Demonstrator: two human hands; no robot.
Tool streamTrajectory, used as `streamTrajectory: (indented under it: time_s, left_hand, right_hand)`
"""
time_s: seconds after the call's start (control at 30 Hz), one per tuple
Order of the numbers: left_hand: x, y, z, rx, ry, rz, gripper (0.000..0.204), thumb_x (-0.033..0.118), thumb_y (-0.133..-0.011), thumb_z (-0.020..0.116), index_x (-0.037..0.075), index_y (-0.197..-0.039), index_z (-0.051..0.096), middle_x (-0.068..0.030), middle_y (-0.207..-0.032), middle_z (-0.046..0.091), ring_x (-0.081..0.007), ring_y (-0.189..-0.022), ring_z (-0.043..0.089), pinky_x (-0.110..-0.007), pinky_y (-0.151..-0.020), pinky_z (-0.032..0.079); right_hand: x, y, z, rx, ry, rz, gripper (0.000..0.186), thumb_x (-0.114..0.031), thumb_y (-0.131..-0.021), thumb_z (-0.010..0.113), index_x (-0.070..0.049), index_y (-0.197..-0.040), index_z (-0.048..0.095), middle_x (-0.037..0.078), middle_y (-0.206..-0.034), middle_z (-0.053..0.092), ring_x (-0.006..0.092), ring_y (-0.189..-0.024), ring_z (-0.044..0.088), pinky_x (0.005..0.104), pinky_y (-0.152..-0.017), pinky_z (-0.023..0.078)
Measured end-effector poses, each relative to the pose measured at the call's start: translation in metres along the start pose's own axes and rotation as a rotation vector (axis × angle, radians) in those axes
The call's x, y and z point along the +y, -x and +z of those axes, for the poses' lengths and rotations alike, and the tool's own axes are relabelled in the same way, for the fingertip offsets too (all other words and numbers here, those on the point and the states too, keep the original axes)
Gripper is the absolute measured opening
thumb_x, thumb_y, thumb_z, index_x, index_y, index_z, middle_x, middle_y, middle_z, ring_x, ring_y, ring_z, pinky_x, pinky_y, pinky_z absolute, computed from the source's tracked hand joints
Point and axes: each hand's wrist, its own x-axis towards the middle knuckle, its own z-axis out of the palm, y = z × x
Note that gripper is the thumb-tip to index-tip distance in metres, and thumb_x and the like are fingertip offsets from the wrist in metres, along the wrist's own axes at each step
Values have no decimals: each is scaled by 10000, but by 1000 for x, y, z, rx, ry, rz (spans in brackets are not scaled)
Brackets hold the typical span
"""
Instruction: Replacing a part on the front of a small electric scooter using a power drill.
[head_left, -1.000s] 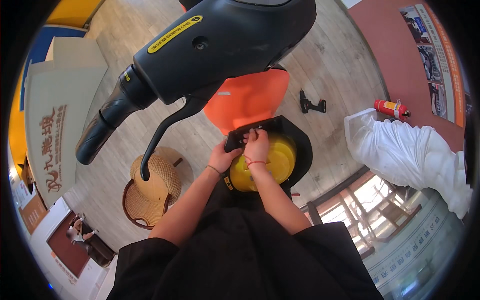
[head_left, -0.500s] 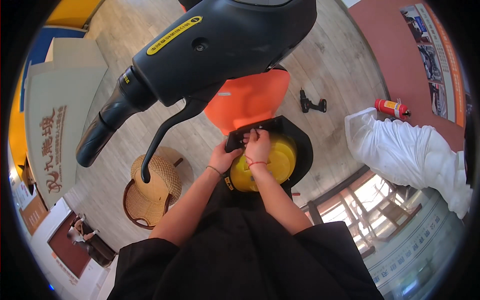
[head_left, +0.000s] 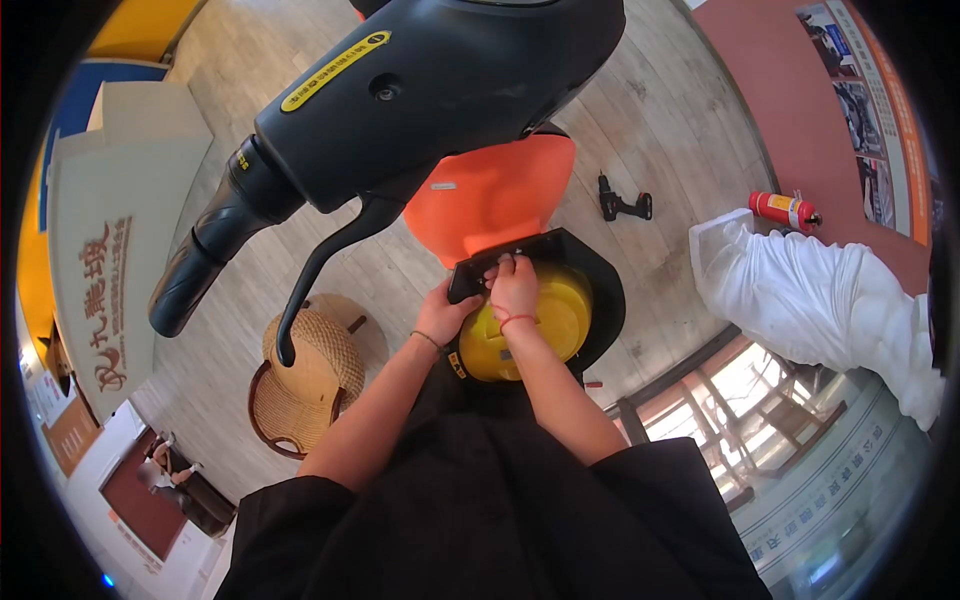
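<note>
My left hand (head_left: 441, 314) is closed on the left end of a flat black plate (head_left: 520, 247) with small holes. Over the plate's middle, my right hand (head_left: 513, 287) has its fingers pinched together; whatever small thing they hold is hidden by the fingers. Beneath both wrists is a smooth yellow domed piece (head_left: 563, 318), framed on the right by a curved black rim (head_left: 609, 300). An orange panel (head_left: 490, 190) of the scooter stands just beyond the plate.
Across the top hang the scooter's black handlebar cover (head_left: 440, 90), grip (head_left: 205, 260) and brake lever (head_left: 315, 270). A wicker chair (head_left: 300, 405) is at left. On the floor to the right are a power drill (head_left: 622, 203), a fire extinguisher (head_left: 785, 211) and a white-draped object (head_left: 800, 290).
Both hands keep their places at the plate, the right fingers shifting only slightly. The whole view has moved a little, carrying the handlebar slightly left.
</note>
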Motion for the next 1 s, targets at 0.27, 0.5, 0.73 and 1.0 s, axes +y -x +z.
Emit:
streamTrajectory:
  time_s: [0.27, 0.5, 0.73, 1.0]
  left_hand:
    - [-3, -1, 0, -8, 14, 9, 280, 91, -730, 649, -17, -973, 562, -51, -841, 617, -99, -729, 561, -246, -673, 467]
    - [-6, -1, 1, -14, -18, 9, 257, 82, -738, 639, -18, -962, 561, -56, -855, 619, -105, -726, 567, -249, -675, 470]
    - [0, 5, 4, -30, 52, -9, 256, 79, -741, 635, -21, -965, 562, -50, -846, 616, -99, -731, 561, -245, -674, 467]
    - [3, 9, 6, 26, -1, -28, 372, 188, -699, 646, 9, -1016, 567, -128, -861, 628, -185, -762, 594, -296, -710, 451]
  right_hand:
    - [8, -6, 0, -63, -286, 95, 144, -130, -881, 451, 10, -901, 476, 74, -681, 602, 114, -543, 541, 226, -499, 424]
    - [8, -3, 0, -33, -235, 15, 136, -128, -883, 450, 5, -903, 476, 75, -674, 600, 110, -526, 529, 221, -491, 416]
    - [9, -5, -3, -66, -245, 47, 154, -148, -887, 440, -12, -827, 481, 65, -608, 566, 114, -473, 499, 228, -442, 397]
    - [7, -9, -6, -173, -481, 262, 241, -218, -916, 377, -33, -793, 472, 59, -584, 532, 115, -446, 450, 228, -398, 334]
